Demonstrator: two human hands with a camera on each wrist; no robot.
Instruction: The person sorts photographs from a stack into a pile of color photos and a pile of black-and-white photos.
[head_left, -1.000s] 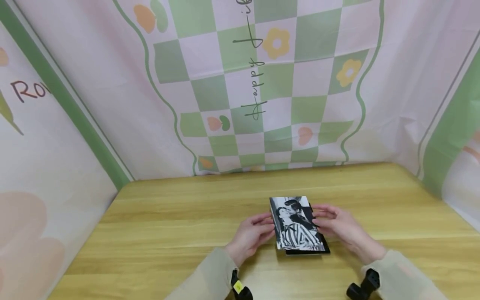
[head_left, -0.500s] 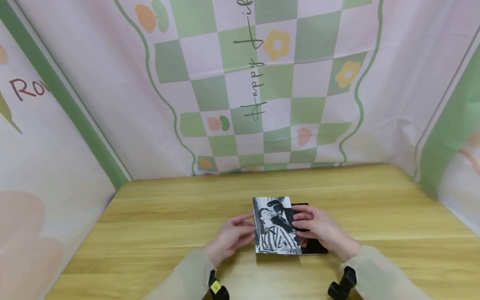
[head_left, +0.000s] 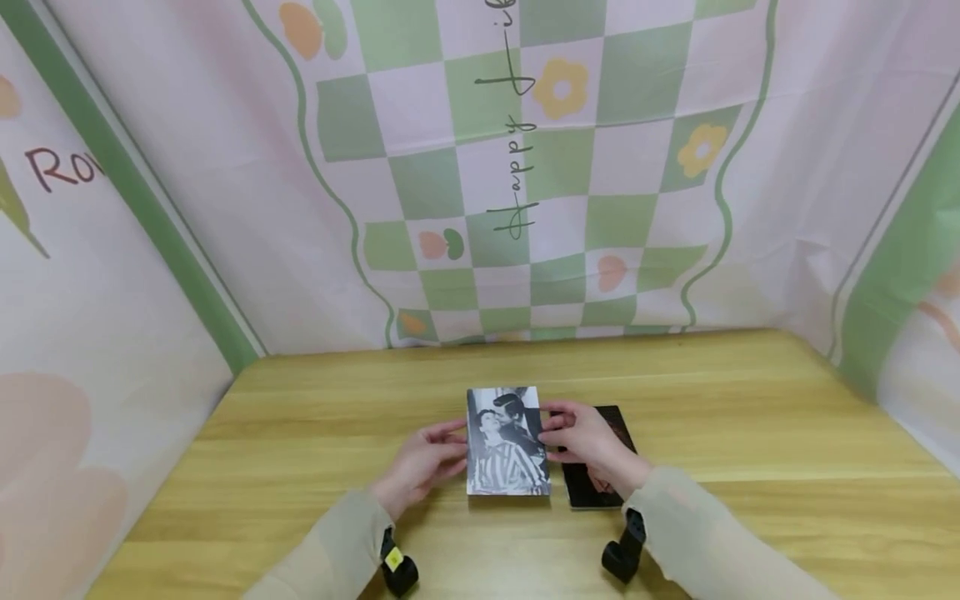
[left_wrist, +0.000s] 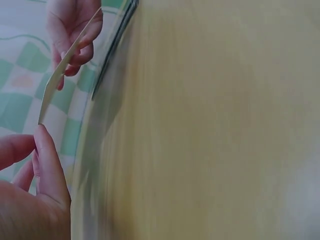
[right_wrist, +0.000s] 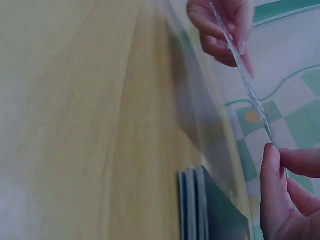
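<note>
A black-and-white photo card (head_left: 504, 454), showing a couple with one figure in stripes, is held up between both hands. My left hand (head_left: 426, 458) pinches its left edge with thumb and fingers. The opposite edge is pinched by my right hand (head_left: 588, 437). Seen side-on in the left wrist view, the card (left_wrist: 65, 65) is thin, slightly bent and raised off the wood. Beneath the right hand lies a dark-covered stack (head_left: 588, 493), partly hidden by that hand and wrist. Several layers show along the edge of this stack (right_wrist: 192, 205) in the right wrist view.
The wooden table (head_left: 337, 417) spreads out on all sides of the hands. A printed curtain (head_left: 555, 167) with green checks hangs along its back edge, and more fabric closes in the left and right sides. Black cameras (head_left: 624, 546) are strapped at both wrists.
Both hands have moved left, carrying the photo card off the dark stack. The stack, mostly covered before, now shows to the right of the card.
</note>
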